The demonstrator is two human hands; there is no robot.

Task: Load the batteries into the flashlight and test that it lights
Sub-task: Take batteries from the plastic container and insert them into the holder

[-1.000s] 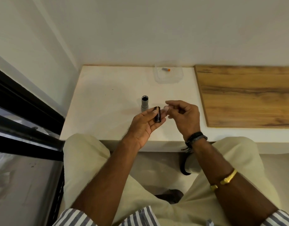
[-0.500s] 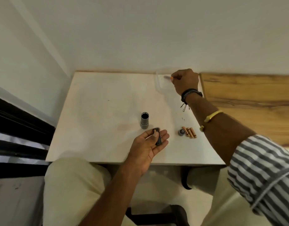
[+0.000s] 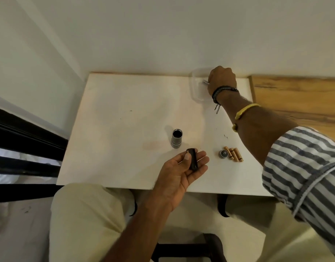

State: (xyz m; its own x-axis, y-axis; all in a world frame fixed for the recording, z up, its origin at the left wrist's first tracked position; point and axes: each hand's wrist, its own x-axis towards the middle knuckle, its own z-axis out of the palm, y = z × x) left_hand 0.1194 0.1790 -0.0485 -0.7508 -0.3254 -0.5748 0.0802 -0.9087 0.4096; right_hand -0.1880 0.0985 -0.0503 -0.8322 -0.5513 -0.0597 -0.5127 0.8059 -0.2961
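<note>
The grey flashlight body [image 3: 176,138] stands upright and open-topped on the white table [image 3: 125,129]. My left hand [image 3: 181,173] lies palm up near the front edge, thumb pressing a black battery holder [image 3: 192,161] against the fingers. To its right on the table lie the round tail cap [image 3: 223,154] and three gold batteries [image 3: 234,154]. My right hand [image 3: 221,79] reaches into a clear plastic container [image 3: 197,91] at the back, fingers closed on a small battery [image 3: 205,82] whose silver end shows.
A wooden board [image 3: 299,95] adjoins the table on the right. The wall runs right behind the table. A black window frame [image 3: 21,148] is at the left. My knees sit under the front edge.
My right hand left the battery holder, reached to the back container and closed on the battery there. The view tilted, revealing the cap and gold batteries. My left hand opened flatter.
</note>
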